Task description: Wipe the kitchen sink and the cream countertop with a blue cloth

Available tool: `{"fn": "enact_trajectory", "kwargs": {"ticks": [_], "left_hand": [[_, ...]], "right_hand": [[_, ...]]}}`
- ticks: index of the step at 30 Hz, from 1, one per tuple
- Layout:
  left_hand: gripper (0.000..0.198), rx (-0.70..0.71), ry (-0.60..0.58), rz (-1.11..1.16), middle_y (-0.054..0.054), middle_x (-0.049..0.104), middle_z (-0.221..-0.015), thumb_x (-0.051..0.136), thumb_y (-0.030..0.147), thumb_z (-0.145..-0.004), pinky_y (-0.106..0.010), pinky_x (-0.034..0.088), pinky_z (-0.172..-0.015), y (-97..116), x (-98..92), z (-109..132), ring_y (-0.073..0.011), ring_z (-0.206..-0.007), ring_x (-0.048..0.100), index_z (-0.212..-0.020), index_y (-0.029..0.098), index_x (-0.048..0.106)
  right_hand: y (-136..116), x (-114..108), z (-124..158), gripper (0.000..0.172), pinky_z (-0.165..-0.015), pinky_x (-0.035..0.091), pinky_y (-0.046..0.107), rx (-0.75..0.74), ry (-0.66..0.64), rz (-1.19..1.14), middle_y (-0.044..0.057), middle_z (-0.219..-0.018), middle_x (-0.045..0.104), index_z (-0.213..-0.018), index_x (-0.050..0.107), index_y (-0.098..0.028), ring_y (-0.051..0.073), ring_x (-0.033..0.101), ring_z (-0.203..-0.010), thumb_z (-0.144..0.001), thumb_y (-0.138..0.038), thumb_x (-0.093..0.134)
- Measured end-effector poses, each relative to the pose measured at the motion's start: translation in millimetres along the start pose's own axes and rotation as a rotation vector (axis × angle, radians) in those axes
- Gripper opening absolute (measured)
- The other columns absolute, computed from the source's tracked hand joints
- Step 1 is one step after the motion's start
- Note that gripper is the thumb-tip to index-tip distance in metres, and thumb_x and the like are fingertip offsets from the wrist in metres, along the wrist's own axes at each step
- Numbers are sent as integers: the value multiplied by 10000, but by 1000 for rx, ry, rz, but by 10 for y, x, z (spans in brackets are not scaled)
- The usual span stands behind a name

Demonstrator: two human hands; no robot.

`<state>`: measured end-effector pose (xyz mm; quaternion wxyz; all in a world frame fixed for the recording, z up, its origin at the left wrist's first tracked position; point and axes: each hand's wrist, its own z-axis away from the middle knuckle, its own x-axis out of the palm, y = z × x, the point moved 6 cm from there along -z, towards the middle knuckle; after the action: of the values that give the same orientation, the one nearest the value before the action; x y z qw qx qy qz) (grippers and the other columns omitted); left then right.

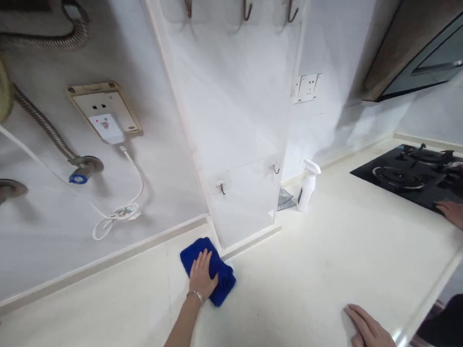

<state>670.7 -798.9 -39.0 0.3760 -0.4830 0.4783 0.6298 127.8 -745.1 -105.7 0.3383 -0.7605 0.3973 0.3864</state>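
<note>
A folded, bunched blue cloth point(225, 282) lies on the white countertop against the foot of the wall corner. My left hand point(202, 278), a bracelet at its wrist, is closed palm-down on the cloth and presses it to the counter. Fingers together, thumb out to the side. At the counter's front edge, low in the view, my right hand point(371, 334) rests on the bare surface with its fingers stretched out, holding nothing. Its wrist is cut off by the frame.
A white spray bottle point(307, 185) stands by the wall beside a grey packet point(285, 199). Another person's hand point(460, 217) touches the black gas hob point(410, 174); their other hand holds a cloth. Hooks, a plugged socket point(106, 111) and valves line the wall.
</note>
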Motion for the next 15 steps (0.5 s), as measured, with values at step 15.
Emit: {"fn": "enact_trajectory", "kwargs": {"ticks": [15], "left_hand": [[622, 304, 28, 138, -87, 299, -1630, 372, 511, -1027, -594, 216, -1254, 181, 261, 1284, -251, -1532, 231, -1571, 212, 334]], "right_hand": [[-126, -26, -35, 465, -978, 512, 466, 79, 36, -76, 108, -1381, 599, -1377, 535, -246, 298, 609, -1222, -929, -284, 418]]}}
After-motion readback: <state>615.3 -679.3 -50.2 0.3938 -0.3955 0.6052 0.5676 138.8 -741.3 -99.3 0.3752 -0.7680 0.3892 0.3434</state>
